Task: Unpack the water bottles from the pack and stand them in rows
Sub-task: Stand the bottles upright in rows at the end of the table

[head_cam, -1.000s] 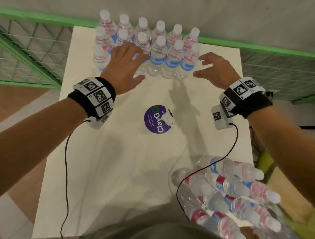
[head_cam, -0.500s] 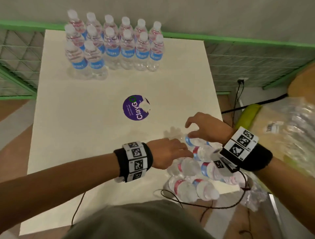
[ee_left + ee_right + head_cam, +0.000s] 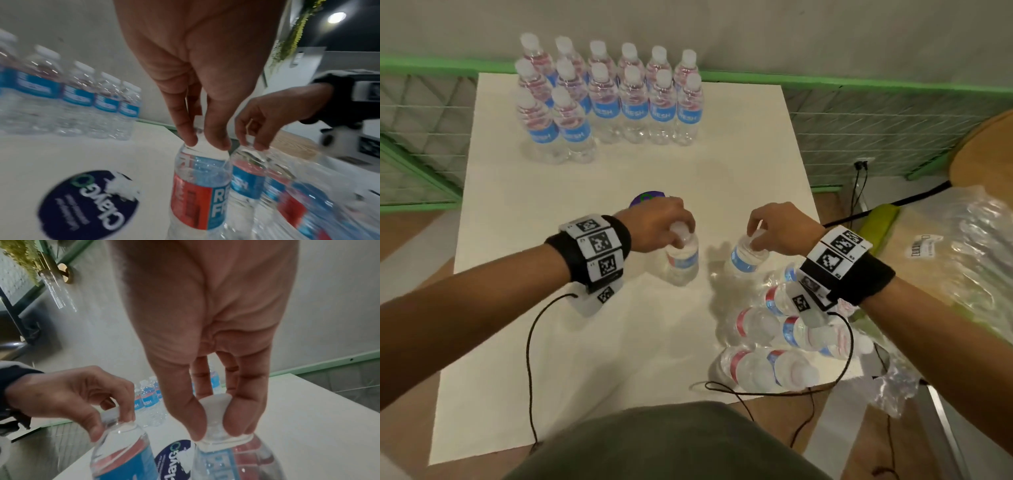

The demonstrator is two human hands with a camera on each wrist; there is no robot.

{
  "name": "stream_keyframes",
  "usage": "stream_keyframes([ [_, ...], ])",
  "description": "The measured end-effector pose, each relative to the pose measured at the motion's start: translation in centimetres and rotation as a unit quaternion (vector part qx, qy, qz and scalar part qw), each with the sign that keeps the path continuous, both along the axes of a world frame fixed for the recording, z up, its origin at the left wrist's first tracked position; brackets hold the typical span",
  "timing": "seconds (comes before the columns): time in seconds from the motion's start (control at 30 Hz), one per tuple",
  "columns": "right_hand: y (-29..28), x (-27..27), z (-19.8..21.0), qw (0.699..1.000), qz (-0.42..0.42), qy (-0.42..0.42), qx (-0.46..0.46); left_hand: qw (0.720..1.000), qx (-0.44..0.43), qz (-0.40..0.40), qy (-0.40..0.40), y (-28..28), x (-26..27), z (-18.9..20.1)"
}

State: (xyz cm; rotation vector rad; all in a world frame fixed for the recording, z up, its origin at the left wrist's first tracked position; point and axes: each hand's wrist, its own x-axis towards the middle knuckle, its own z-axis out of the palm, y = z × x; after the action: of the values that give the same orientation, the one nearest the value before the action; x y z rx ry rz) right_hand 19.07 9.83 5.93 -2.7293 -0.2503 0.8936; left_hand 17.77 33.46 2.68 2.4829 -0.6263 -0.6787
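Observation:
My left hand [image 3: 681, 234] pinches the white cap of an upright water bottle [image 3: 683, 263] near the middle of the white table [image 3: 551, 342]. My right hand [image 3: 755, 240] pinches the cap of a second bottle [image 3: 743, 262], which leans slightly, just to the right. The left wrist view shows my left fingertips [image 3: 190, 139] round the cap of the red-and-blue labelled bottle [image 3: 201, 186]. In the right wrist view my right fingers [image 3: 197, 421] close on the other cap [image 3: 216, 402]. Several bottles [image 3: 613, 99] stand in rows at the far left. The remaining bottles [image 3: 767, 329] lie in loose wrap at the front right.
A round purple sticker [image 3: 645, 200] shows behind my left hand. Crumpled clear plastic wrap [image 3: 962, 257] lies on a wooden surface to the right of the table. A green mesh fence [image 3: 859, 113] runs behind the table. Black wrist cables [image 3: 530, 359] trail over the front of the table.
My hands came back from the standing rows to the lying pack, each took a bottle by its cap, and now hold the two bottles upright at the table's middle.

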Motion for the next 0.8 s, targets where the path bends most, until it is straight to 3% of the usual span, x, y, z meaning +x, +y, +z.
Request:
stream_keyframes([
  [0.4, 12.5, 9.3, 0.3, 0.984, 0.139, -0.080, 0.081, 0.980, 0.016, 0.192, -0.044, 12.4, 6.9, -0.1],
  [0.63, 16.0, 14.1, -1.6, 0.979, 0.139, -0.090, 0.119, 0.975, 0.004, 0.217, -0.038, 14.1, 10.1, -0.4],
  [0.8, 16.5, 15.0, -2.6, 0.984, 0.130, -0.060, 0.109, 0.982, 0.037, 0.184, -0.030, 13.7, 10.5, -0.7],
])
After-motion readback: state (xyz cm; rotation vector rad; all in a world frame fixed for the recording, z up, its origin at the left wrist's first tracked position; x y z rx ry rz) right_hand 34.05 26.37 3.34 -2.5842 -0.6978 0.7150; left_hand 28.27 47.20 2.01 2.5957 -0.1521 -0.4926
